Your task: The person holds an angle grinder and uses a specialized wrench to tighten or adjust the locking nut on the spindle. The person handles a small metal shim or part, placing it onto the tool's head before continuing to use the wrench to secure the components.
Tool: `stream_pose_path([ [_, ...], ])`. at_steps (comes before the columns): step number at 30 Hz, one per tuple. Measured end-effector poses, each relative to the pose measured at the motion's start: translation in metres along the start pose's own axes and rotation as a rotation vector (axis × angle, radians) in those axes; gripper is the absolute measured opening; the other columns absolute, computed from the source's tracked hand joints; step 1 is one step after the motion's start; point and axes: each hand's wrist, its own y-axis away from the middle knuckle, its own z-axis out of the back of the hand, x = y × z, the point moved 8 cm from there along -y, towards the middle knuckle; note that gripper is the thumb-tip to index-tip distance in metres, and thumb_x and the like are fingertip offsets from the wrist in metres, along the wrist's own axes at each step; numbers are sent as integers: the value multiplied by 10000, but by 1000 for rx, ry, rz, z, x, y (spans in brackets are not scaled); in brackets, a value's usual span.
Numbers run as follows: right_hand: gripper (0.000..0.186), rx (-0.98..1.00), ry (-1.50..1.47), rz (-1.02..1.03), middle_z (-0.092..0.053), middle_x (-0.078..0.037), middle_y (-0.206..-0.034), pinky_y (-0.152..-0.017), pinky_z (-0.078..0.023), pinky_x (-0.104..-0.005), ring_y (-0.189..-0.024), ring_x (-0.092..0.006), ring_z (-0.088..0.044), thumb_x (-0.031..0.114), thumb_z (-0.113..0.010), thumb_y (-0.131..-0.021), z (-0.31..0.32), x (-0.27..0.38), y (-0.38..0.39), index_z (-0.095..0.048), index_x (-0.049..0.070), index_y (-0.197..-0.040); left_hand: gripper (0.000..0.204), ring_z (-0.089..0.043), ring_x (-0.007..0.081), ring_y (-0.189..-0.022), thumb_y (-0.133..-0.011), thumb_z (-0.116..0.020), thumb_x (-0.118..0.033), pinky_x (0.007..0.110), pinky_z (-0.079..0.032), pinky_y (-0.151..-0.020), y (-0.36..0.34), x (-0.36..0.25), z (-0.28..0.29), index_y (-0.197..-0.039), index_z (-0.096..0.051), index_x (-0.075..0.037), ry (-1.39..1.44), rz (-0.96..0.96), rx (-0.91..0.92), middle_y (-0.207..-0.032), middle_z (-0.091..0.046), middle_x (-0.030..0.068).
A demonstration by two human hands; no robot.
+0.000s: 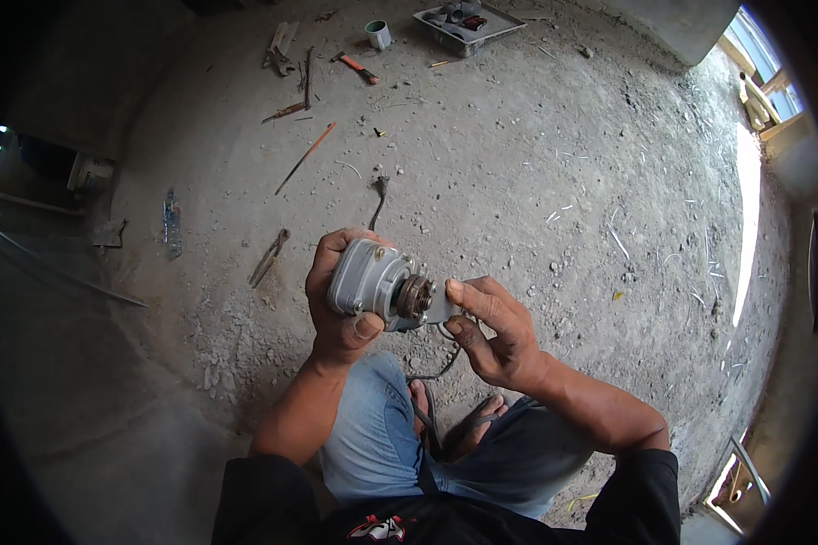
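My left hand (336, 309) is wrapped round the grey metal gear head of a power tool (359, 277), probably an angle grinder, held above my knees. Its dark, worn spindle (415, 296) points to the right, with several small screws around it. On the spindle side, the thumb and fingers of my right hand (495, 331) pinch a flat grey plate (442, 304). Whether that plate is joined to the tool I cannot tell. A black cord (441, 368) runs below the tool, and a plug (382, 184) lies on the floor beyond it.
Pliers (270, 258) and a plastic bottle (172, 223) lie to the left on the rubble-strewn concrete floor (500, 173). Farther off are a thin rod (305, 158), an orange-and-black hammer (355, 68), a cup (378, 35) and a tray (473, 38) of parts.
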Motion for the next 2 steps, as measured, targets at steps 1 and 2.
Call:
stream_pose_path([
  [1,569,-4,7,13,-624,-161,-975,-686,-515,-328,-817,-270,-644,-54,-693,-837,0,-1,1,-539,53,-1374,962,-596,167,-990,-658,-838,-637,300,-509,-872,0,-2,0,-1233,-449,29,-36,-23,2,-1106,-575,106],
  [2,572,-1,9,21,-622,-169,-1003,-684,-514,-335,-819,-272,-641,-47,-693,-842,0,-1,1,-532,57,-1381,975,-597,170,-992,-647,-838,-650,303,-508,-877,0,-2,0,-1229,-450,29,-47,-26,8,-1117,-571,106],
])
